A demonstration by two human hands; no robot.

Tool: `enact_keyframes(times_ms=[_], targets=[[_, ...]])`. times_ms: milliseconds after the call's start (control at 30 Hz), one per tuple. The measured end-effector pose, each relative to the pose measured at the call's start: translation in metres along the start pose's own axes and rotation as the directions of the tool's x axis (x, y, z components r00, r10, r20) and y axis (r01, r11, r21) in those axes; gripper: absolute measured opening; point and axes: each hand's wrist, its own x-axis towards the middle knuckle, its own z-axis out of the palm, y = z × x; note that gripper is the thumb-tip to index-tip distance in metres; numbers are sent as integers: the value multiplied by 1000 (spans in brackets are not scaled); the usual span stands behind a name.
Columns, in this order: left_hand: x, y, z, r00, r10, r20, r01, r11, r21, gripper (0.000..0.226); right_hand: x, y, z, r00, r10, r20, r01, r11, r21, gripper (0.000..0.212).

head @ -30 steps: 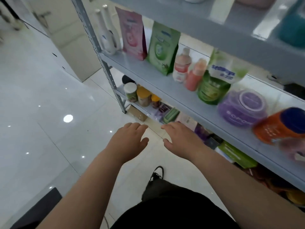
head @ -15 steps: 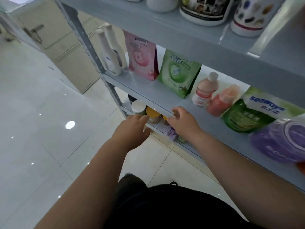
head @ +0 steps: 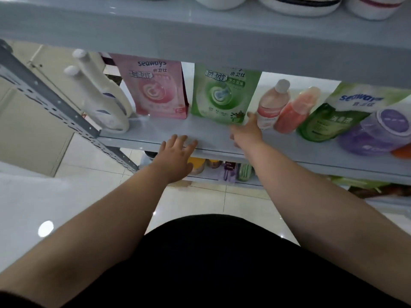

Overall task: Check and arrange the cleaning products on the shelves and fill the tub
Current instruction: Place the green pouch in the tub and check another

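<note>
On the grey middle shelf (head: 200, 132) stand two white bottles (head: 104, 103), a pink pouch (head: 158, 90), a green pouch (head: 222, 94), a pale pink bottle (head: 272, 103), an orange-red bottle (head: 295, 110), a green and white pouch (head: 333, 116) and a purple tub (head: 375, 132). My left hand (head: 175, 156) is open, its fingertips at the shelf's front edge below the pink pouch. My right hand (head: 246, 132) is open over the shelf, fingers reaching the green pouch's lower right corner beside the pale pink bottle. No tub for filling is in view.
The upper shelf (head: 200, 34) hangs low over the products, with white containers (head: 220, 2) on it. A perforated steel upright (head: 55, 105) stands at the left. Jars and packets (head: 213, 167) fill the lower shelf. Glossy tiled floor (head: 66, 196) lies below.
Both hands have risen from the lower shelf level to the middle shelf. The right hand has reached in towards the green pouch, and the view has moved closer to the shelving.
</note>
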Motion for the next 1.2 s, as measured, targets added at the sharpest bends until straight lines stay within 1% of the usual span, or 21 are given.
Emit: enact_keyframes(times_ms=[33,67,133,200,267,367,433,500,567,633,667,700,767,800,833,900,933,1000,1100,1167,1200], targets=[[3,-10,-1,1000,10,22,-10,1000,13,77,0,-6,3,1000,-7,-17,7,1000,7,40],[4,-19,-2,999,17,43,-18,1000,20,77,1,-11,5,999,4,-40,-4,1000,12,32],[4,-33,-5,996,45,77,-47,998,32,77,9,-14,7,993,38,-113,-39,999,-7,27],[2,-42,-7,992,88,95,-93,995,49,77,14,-9,9,990,14,-138,-27,995,-94,24],[2,-47,-8,988,117,101,-123,991,48,77,8,1,15,988,-64,-139,35,978,-205,29],[5,-52,-7,987,132,93,-135,990,33,76,-5,15,24,956,-223,-192,173,953,-248,22],[5,-54,-5,986,143,90,-147,989,35,76,-15,20,24,952,-264,-156,218,941,-258,17],[4,-57,-4,985,154,81,-157,987,29,76,-30,24,22,964,-244,-107,220,956,-192,19],[6,-59,-4,987,147,71,-147,989,-5,75,-42,29,18,977,-191,-97,185,980,-71,18],[6,-58,-5,993,110,48,-105,989,-104,73,-52,35,16,986,-132,-106,136,990,32,17],[7,-56,-5,996,82,24,-76,979,-191,73,-57,38,14,989,-98,-112,108,989,96,17],[5,-54,-8,999,51,0,-49,952,-303,73,-62,41,12,992,-69,-110,87,982,167,16],[2,-48,-12,999,-6,-36,-15,834,-551,72,-76,45,8,996,-30,-85,53,956,288,15],[-1,-45,-15,999,-28,-46,-10,745,-667,73,-84,47,6,998,-12,-62,32,938,345,16],[-5,-40,-20,999,-50,-19,17,638,-770,73,-94,49,4,999,5,-37,10,916,401,16],[-15,-31,-26,993,-73,95,116,400,-909,71,-113,53,1,999,35,20,-40,862,506,20],[-19,-27,-27,985,-64,157,169,304,-937,65,-121,56,1,998,39,54,-62,835,547,22],[-32,-16,-26,966,-24,257,257,200,-946,48,-136,61,0,993,42,109,-100,786,610,22],[-44,-1,-16,957,-17,291,289,170,-942,44,-146,65,-6,991,76,108,-128,758,639,18],[-51,13,-15,943,-34,330,331,123,-935,27,-151,64,-12,991,74,107,-124,793,597,14],[-53,19,-15,930,-51,364,367,79,-927,23,-153,64,-15,991,65,113,-119,815,568,13]])
